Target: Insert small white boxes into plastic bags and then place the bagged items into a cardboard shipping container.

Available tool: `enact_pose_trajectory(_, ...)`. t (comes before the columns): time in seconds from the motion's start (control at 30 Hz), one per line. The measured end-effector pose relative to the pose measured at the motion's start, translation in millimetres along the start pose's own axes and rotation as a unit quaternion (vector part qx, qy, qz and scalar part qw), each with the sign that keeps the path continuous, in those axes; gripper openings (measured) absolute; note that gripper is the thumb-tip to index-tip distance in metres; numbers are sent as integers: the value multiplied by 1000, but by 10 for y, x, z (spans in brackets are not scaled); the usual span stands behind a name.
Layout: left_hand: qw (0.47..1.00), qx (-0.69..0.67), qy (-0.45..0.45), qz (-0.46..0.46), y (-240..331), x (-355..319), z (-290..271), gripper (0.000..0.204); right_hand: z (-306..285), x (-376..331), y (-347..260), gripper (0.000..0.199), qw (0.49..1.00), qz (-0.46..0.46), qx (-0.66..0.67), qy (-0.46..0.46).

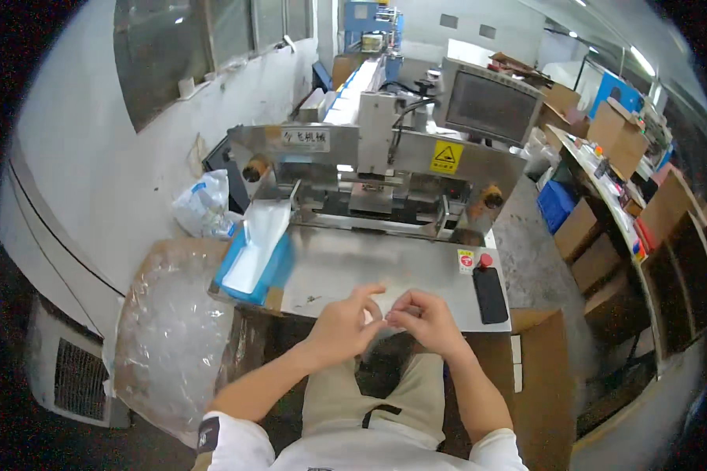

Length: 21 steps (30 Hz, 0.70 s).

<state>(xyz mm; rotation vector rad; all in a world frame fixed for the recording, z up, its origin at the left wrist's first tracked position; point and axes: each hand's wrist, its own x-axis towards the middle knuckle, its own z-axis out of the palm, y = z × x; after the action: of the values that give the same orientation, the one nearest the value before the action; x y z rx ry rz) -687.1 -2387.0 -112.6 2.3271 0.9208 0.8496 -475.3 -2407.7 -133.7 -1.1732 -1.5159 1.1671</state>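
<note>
my left hand (344,320) & right hand (424,317) pinch a small clear packet (385,314) between them, at near edge of steel table (369,271). blue tray (253,259) of packets sits far left, bag (169,337) on my left looks full; lots left, i reckon.
</note>
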Motion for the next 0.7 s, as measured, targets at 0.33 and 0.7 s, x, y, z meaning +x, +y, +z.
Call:
enact_pose_trajectory(0.33, 956, -235, -29, -174, -143, -225, 434, 17, -244, -350, 39, 9, 980, -53, -189, 24)
enact_pose_trajectory(0.7, 910, -260, -28, -323, -677, -58, 489, 20, -138, -23, 222, 21, 881, -304, -348, 103)
